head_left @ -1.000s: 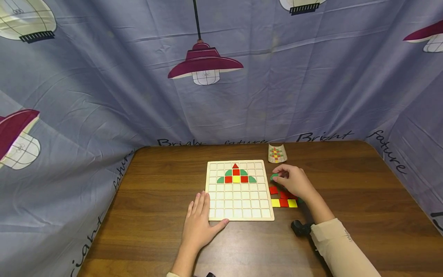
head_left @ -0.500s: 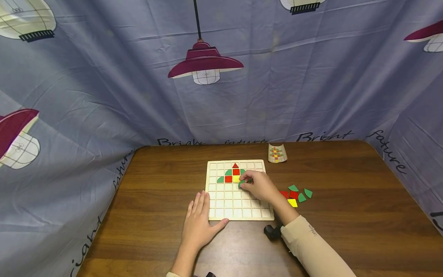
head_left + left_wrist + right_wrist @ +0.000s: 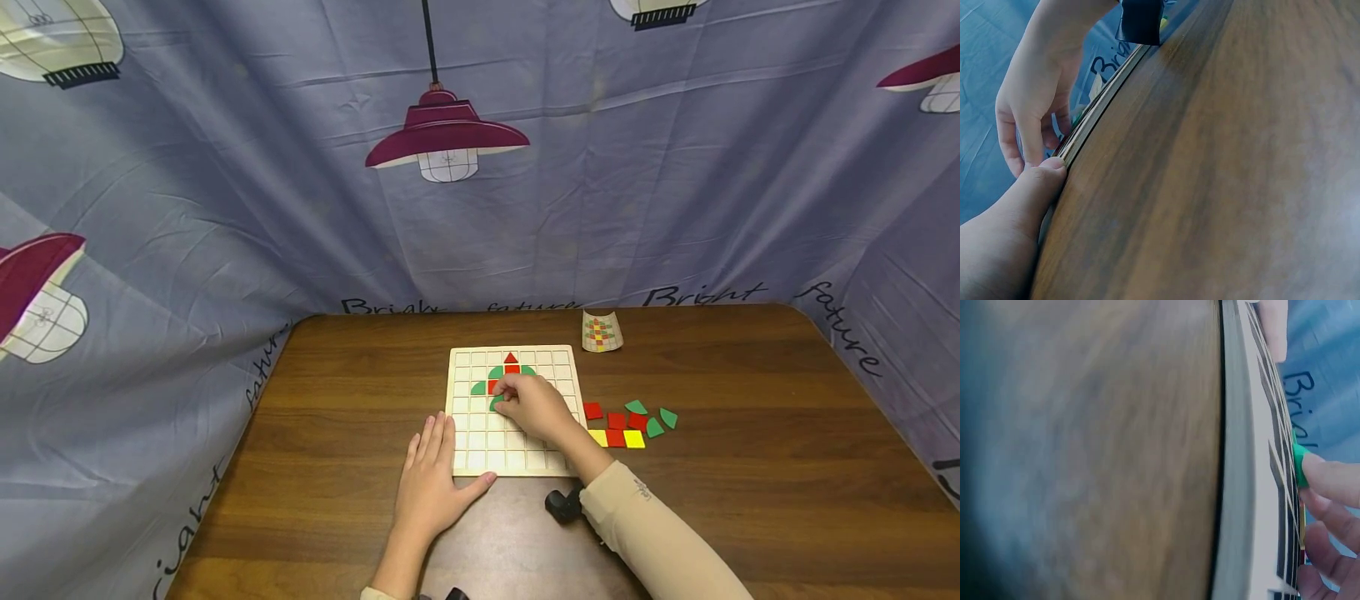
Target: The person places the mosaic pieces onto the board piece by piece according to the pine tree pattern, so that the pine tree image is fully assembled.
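Note:
A pale square board [image 3: 471, 442] with a grid of cells lies on the brown table. In its upper rows sit a red triangle [image 3: 512, 358], red squares and green quarter-round tiles [image 3: 478, 388]; my right hand covers part of them. Between thumb and fingertips, my right hand [image 3: 538, 410] pinches a green quarter-round tile [image 3: 496, 405] over the cells below the laid rows. The right wrist view shows that green tile [image 3: 1300, 464] at the board's surface. My left hand [image 3: 433, 485] rests at the board's lower left corner, fingers straight along the left side, thumb by the front edge.
Right of the board lie several loose tiles: red squares [image 3: 637, 422], yellow squares [image 3: 634, 439] and green quarter-rounds [image 3: 668, 418]. A small curled card [image 3: 602, 332] with a coloured tile picture stands behind them. A patterned curtain [image 3: 300, 167] hangs behind the table [image 3: 757, 467].
My right hand has carried a green tile from the loose tiles leftward onto the board, moving further left in the last half second. My left hand has stayed put.

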Demonstrator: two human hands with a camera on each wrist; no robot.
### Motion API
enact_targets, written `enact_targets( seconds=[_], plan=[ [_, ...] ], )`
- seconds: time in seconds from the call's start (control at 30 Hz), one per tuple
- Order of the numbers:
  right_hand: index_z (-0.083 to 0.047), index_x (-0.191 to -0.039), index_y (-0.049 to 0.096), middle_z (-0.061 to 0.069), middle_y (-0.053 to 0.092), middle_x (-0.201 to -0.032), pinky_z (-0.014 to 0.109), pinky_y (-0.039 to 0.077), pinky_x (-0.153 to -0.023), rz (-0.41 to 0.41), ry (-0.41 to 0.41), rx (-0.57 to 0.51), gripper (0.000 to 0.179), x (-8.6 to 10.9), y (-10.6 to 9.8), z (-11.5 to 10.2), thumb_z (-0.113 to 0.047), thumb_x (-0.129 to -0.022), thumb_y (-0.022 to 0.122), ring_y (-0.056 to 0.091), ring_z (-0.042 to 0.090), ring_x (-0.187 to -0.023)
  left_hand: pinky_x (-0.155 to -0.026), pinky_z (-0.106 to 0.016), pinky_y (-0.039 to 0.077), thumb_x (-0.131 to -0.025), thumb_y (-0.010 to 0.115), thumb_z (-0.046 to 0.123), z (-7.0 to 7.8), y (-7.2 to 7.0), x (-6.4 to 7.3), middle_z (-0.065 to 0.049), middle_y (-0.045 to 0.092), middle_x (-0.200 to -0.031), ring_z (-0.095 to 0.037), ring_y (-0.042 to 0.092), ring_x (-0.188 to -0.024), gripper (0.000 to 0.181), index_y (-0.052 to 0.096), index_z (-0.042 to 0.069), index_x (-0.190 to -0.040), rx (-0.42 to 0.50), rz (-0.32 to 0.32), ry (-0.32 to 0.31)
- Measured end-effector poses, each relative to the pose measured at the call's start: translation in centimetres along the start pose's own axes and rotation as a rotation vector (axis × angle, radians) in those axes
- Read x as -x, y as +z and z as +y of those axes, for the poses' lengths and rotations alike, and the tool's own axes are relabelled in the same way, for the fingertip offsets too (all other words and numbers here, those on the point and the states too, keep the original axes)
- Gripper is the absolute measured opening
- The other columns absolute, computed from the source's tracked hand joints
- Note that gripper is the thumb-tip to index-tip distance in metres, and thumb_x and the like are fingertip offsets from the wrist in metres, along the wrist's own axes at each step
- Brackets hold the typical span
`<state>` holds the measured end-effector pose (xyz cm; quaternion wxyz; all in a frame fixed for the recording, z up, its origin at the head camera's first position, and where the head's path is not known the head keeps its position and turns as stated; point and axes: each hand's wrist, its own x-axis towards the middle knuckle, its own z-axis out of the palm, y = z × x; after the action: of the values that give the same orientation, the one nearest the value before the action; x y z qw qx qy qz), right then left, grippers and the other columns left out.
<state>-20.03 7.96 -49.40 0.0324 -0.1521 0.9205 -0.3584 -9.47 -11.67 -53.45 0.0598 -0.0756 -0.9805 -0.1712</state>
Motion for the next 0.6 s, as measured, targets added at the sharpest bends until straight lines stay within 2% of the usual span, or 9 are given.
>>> enact_targets(
  seconds=[0.23, 0.6],
  plan=[
    [-0.02, -0.091, 0.073, -0.008, 0.064, -0.093, 0.033, 0.053, -0.08, 0.036, -0.032, 0.035, 0.01, 0.03, 0.28, 0.05, -0.021, -0.084, 0.08, 0.061, 0.009, -0.087, -0.126, -0.045, 0.018, -0.082, 0.048, 0.082, -0.02, 0.08, -0.07, -0.01, 0.027, -0.164, -0.024, 0.021, -0.154, 0.109, 0.028, 0.006, -0.156, -0.006, 0.0, 0.001],
    [-0.019, -0.093, 0.076, -0.006, 0.065, -0.093, 0.03, 0.051, -0.077, 0.036, -0.058, 0.076, 0.009, 0.15, 0.42, 0.14, -0.022, -0.085, 0.079, 0.059, 0.008, -0.083, -0.126, -0.045, 0.018, -0.082, 0.049, 0.082, 0.05, 0.04, -0.05, -0.01, 0.027, -0.164, -0.024, 0.02, -0.154, 0.109, 0.029, 0.006, -0.156, -0.006, -0.006, -0.004]
  ],
)
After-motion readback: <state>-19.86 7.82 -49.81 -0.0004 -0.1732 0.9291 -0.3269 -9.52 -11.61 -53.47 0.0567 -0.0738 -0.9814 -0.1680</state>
